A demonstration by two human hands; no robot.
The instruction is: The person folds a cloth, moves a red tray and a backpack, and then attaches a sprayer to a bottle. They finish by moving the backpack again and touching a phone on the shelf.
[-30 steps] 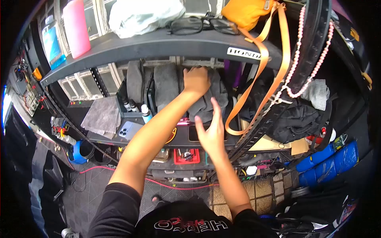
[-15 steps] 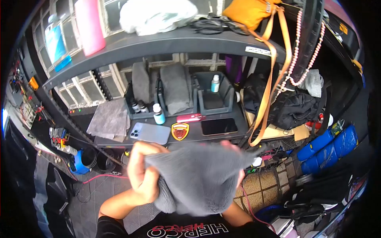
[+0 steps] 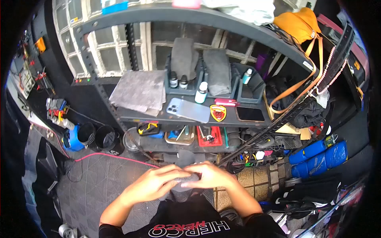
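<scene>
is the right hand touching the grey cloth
Touching. The head view shows the right hand with the grey cloth pinched between its thumb and fingers, no gap visible.

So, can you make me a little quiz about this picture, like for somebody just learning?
1. True or false: the shield-shaped badge lies between the blue-grey phone and the black phone.
2. What is in the right-hand bin on the shelf?
A) a string of beads
B) a small bottle
C) a pair of glasses
3. Fill in: the left hand and right hand are together on a grey ____.

Key: 1. True. 2. B. 3. Cloth.
</scene>
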